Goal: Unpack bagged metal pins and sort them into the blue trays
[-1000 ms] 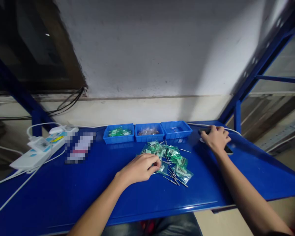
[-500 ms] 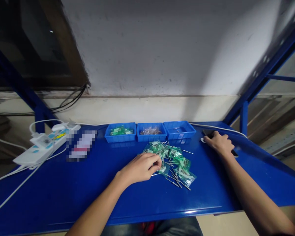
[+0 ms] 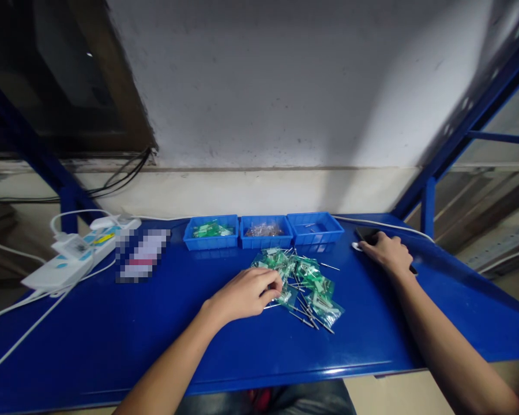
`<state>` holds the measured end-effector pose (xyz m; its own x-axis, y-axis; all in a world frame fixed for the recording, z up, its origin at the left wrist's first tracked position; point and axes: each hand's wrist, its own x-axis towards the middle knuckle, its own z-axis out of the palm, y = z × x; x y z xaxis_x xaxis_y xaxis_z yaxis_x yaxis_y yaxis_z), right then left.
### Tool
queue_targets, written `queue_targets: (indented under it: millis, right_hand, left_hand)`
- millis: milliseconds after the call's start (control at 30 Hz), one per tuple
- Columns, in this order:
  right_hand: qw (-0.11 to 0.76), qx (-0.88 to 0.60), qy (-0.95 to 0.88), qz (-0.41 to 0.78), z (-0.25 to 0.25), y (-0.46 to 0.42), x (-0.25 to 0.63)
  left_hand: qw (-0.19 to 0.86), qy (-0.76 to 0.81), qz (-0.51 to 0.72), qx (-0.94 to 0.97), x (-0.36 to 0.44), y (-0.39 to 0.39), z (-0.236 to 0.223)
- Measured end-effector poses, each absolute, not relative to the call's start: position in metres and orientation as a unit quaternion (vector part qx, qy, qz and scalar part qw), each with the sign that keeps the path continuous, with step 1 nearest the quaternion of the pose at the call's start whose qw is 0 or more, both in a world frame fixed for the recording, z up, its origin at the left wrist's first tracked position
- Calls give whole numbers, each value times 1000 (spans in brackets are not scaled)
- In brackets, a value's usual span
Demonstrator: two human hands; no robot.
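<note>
My left hand lies at the left side of a pile of clear bags with green and white parts. Its fingers are curled, with thumb and index finger close together; what they hold, if anything, I cannot make out. Loose blind rivets are scattered among and in front of the bags. On the right, my right hand is closed over a flat black object that looks like a phone, mostly hidden under the palm. A small white piece shows beside the thumb.
Three blue bins stand along the back: one with green bags, one with small clear packets, one with a few rivets. A white power strip with cables and a blurred item occupy the blue table's left.
Both hands keep practically the same place and shape. The whole view has shifted very slightly; the pile and the bins look unchanged.
</note>
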<state>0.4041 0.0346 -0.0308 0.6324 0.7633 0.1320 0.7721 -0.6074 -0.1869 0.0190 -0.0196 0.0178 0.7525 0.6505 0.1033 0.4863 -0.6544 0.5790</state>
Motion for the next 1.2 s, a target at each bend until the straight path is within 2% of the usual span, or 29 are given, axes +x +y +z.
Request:
queue_targets:
  millis: [1200]
  right_hand:
    - [96, -901, -421, -37, -32, 47, 398]
  left_hand:
    - [268, 316, 166, 895, 19, -20, 19]
